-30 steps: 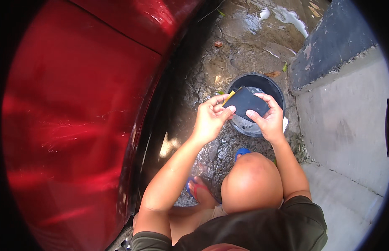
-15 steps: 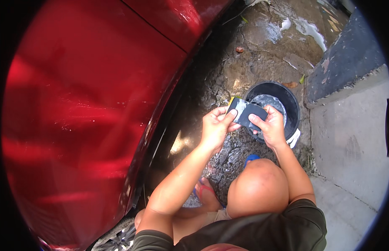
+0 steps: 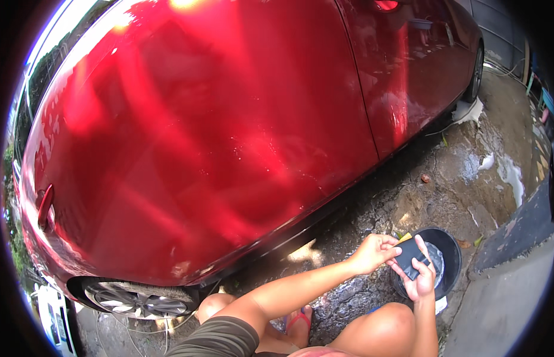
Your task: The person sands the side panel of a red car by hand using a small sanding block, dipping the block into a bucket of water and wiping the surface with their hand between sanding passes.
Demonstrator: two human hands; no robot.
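A dark, flat, rectangular sponge pad [image 3: 411, 257] with a thin yellow layer showing at its upper corner sits between the two hands, held just above the near rim of a round black plastic bucket [image 3: 452, 256]. The pad looks limp and wet, its dark face turned up toward the camera; the fisheye bend makes its exact thickness hard to judge.

The left hand [image 3: 375, 253] comes in from the lower left with its fingers curled over the pad's left edge, thumb on top, closed to a narrow pinch on the material. The right hand [image 3: 421, 279] cups the pad from below and from the right, fingers wrapped up around its lower edge, so both hands are closed on the same pad and touch each other across it.

Inside the bucket, pale foamy water [image 3: 436, 257] shows behind the pad. The bucket stands on wet, cracked ground [image 3: 408, 196] with patches of white suds, beside a grey concrete kerb [image 3: 515, 303]. The person squats, a bare knee [image 3: 384, 327] just below the hands and a red flip-flop [image 3: 298, 321] on the foot. A glossy red car body [image 3: 199, 137] fills the left and upper view, its wheel [image 3: 137, 297] low at the left.
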